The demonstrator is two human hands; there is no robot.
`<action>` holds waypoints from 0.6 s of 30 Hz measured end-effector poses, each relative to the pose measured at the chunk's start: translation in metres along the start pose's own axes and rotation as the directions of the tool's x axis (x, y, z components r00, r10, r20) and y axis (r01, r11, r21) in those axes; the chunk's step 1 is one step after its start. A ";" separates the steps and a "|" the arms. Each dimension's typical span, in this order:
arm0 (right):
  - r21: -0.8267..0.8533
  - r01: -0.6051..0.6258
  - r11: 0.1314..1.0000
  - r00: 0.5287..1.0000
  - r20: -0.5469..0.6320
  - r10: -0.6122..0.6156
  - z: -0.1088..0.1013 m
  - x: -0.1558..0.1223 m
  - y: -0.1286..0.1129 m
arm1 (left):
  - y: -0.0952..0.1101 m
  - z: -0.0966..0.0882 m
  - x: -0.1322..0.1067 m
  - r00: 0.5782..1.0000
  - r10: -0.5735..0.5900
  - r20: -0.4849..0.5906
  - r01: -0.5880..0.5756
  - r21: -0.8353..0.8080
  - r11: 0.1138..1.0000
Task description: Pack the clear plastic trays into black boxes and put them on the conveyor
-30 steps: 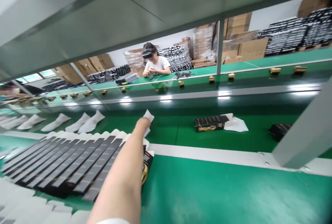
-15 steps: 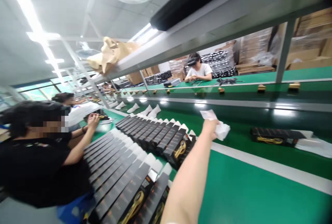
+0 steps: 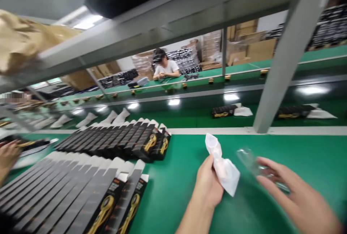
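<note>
Low over the green table [image 3: 173,194], my left hand [image 3: 207,181] has its fingers [image 3: 208,167] clamped around a twisted white wrap [image 3: 223,169], with its narrow end sticking up past them. Just to the right, my right hand [image 3: 295,194] is spread, its fingers [image 3: 273,167] well apart and reaching around the end of a clear plastic piece [image 3: 251,161]. I can't tell whether they grip it. The two hands are near each other but not touching.

To my left lie overlapping rows of black boxes [image 3: 89,187] printed with a gold tool, and a second bank of them [image 3: 135,140] sits beyond. A co-worker's hand [image 3: 7,156] shows at the left edge. Across the white rail [image 3: 211,131], black boxes on white sheets [image 3: 222,111] rest on a further green surface, with a row of white wraps [image 3: 114,117] off to the left. Farthest off, a person in a white T-shirt [image 3: 165,68] sits at another table, in front of stacked cartons [image 3: 252,50].
</note>
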State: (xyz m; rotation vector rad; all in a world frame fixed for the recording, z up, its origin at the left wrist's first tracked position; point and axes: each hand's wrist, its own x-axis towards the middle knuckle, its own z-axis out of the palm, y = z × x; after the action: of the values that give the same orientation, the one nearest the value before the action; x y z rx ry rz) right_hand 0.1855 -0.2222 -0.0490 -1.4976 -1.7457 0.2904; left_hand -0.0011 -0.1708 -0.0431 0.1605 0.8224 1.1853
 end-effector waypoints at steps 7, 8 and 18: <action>0.049 0.027 0.998 0.997 0.072 -0.030 0.029 -0.006 -0.043 | -0.041 0.009 -0.026 0.990 0.080 0.118 -0.083 0.019 0.996; 0.041 0.033 0.999 0.997 0.072 -0.036 0.030 -0.008 -0.044 | -0.044 0.009 -0.028 0.986 0.090 0.138 -0.093 0.016 0.996; -0.079 0.083 0.993 0.996 0.031 -0.081 0.033 -0.022 -0.031 | -0.046 0.009 -0.031 0.982 0.029 0.186 -0.016 -0.070 0.997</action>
State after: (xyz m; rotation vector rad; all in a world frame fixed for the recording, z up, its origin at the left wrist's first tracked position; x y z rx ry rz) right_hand 0.1397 -0.2402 -0.0606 -1.4807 -1.8552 0.2014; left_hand 0.0358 -0.2136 -0.0457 0.2221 0.6159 1.1982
